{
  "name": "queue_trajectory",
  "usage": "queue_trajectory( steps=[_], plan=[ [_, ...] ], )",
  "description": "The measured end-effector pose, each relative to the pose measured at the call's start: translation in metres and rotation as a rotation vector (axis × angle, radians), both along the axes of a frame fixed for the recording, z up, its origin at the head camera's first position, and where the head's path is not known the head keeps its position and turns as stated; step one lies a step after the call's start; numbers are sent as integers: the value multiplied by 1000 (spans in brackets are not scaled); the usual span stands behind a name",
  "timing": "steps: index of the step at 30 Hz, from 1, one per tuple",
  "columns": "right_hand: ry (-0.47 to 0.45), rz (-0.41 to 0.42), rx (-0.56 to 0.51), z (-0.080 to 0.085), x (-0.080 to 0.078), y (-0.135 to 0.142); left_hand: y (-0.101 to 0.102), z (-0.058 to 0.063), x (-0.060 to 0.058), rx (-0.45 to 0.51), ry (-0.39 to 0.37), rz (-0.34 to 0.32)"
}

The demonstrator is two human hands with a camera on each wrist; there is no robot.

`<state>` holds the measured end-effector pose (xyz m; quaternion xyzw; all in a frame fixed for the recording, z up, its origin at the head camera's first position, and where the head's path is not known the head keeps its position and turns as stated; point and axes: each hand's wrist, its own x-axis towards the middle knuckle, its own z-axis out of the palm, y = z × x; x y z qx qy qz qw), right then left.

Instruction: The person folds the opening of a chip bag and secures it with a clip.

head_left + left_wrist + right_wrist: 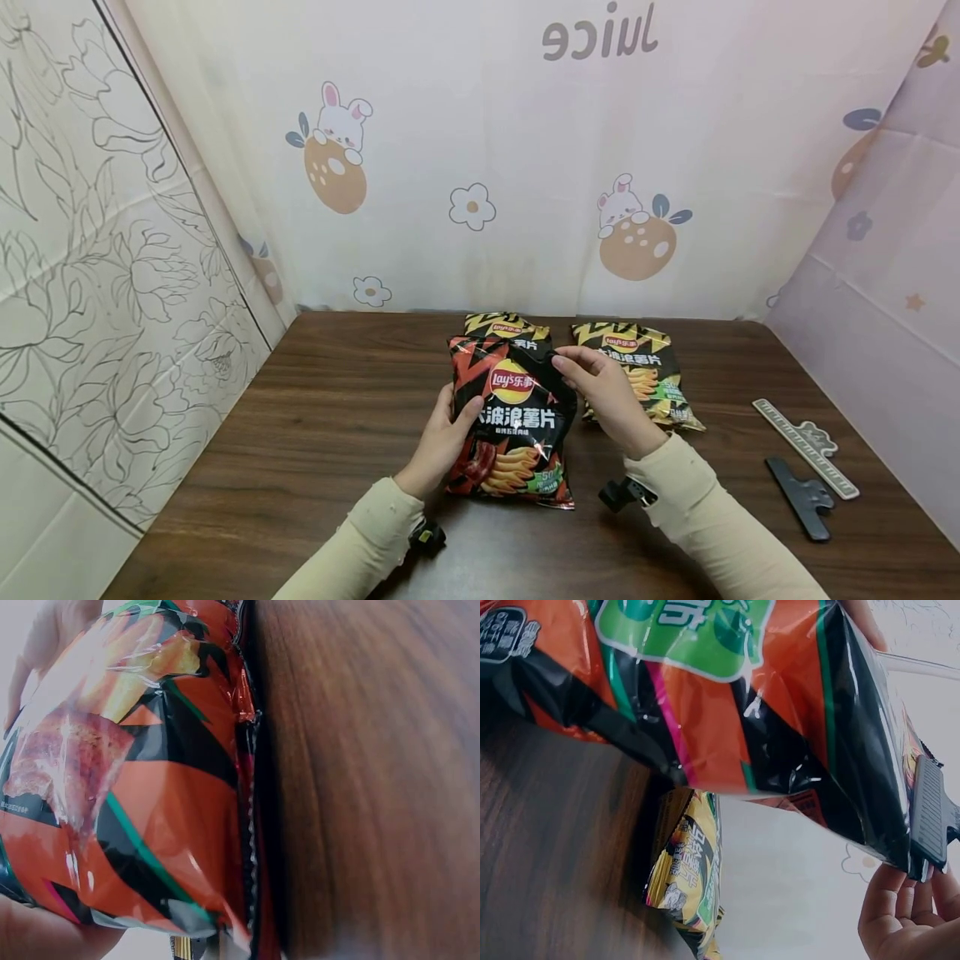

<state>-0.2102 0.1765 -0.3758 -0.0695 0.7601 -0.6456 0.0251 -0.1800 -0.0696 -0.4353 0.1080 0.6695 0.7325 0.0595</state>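
Note:
A red-and-black bag of potato chips (517, 417) stands upright, its printed front toward me. My left hand (442, 437) grips its left side, the thumb over the front. At the top right corner, my right hand (603, 396) pinches the bag with bent fingers. A dark bag clip (928, 814) sits across the bag's top edge in the right wrist view, its end right at the right fingertips (904, 881). The left wrist view shows the bag's shiny lower part close up beside the wooden table (367, 787).
Two yellow-and-black chip bags are behind, one partly hidden bag (498, 325) at the back and another bag (652, 375) beyond my right hand. A pale bag clip (806, 448) and a dark clip (798, 500) lie at the right. A printed curtain (480, 150) closes off the back.

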Motion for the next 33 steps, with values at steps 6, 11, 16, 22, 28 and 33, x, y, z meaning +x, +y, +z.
queue_trajectory(
  steps=[6, 11, 16, 22, 28, 33],
  plan=[
    [13, 3, 47, -3, 1, 4, 0, -2, 1, -8, 32, 11],
    [20, -4, 84, -9, 4, 7, 1, -3, 1, -8, 54, 13],
    [8, -32, 95, -16, 9, 7, 1, -4, 2, -16, 65, 25],
    [-115, -15, 15, -28, 19, 1, 1, -6, 2, -31, 80, 34],
    [-165, 7, 22, -40, 25, -4, 1, -6, 3, -26, 88, 31],
    [-195, 24, 32, -48, 27, -9, 1, -6, 3, -17, 91, 29]
  ],
)
